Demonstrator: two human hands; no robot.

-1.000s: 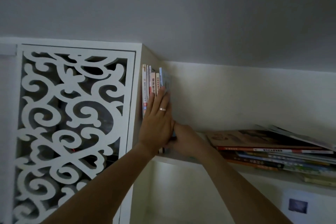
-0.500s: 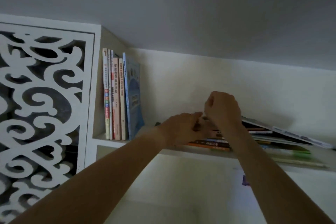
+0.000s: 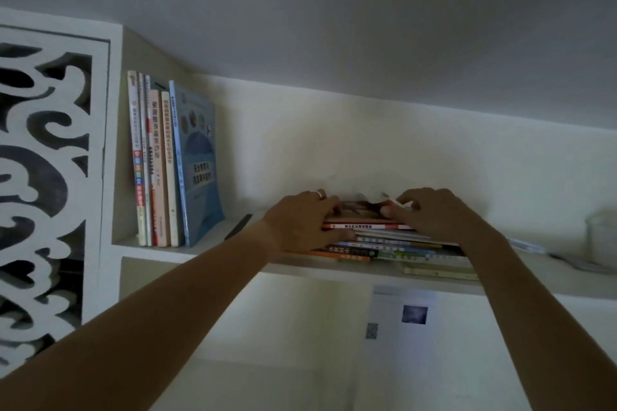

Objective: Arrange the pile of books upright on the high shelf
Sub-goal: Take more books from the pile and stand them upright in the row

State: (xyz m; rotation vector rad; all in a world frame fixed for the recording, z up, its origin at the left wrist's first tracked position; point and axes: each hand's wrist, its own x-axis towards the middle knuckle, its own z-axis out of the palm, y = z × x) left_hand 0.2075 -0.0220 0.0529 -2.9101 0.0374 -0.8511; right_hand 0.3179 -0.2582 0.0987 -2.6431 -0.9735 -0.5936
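My left hand (image 3: 302, 222) and right hand (image 3: 434, 212) are both on the pile (image 3: 394, 243), which lies flat on the shelf (image 3: 207, 252), well right of the row (image 3: 170, 163) already standing at the left end. My left fingers curl over the top book (image 3: 362, 210) at its left edge with the thumb tucked lower against the stack; my right fingers pinch that book's right edge. Both look closed on it, though how firmly I cannot tell.

The main risk, as I judge it, is dragging the books underneath along as I lift. They are thin, glossy and unevenly stacked, some jutting past the shelf's front lip, so a sideways pull could slide one off the edge. The top book looks floppy too; gripped only at its ends it may sag or fan open. The blue book (image 3: 197, 160) at the end of the row leans, and a careless nudge when I slot the next one in could tip it over.

The pile is a mix of slim softcovers, spines facing me in orange, white, green and blue.
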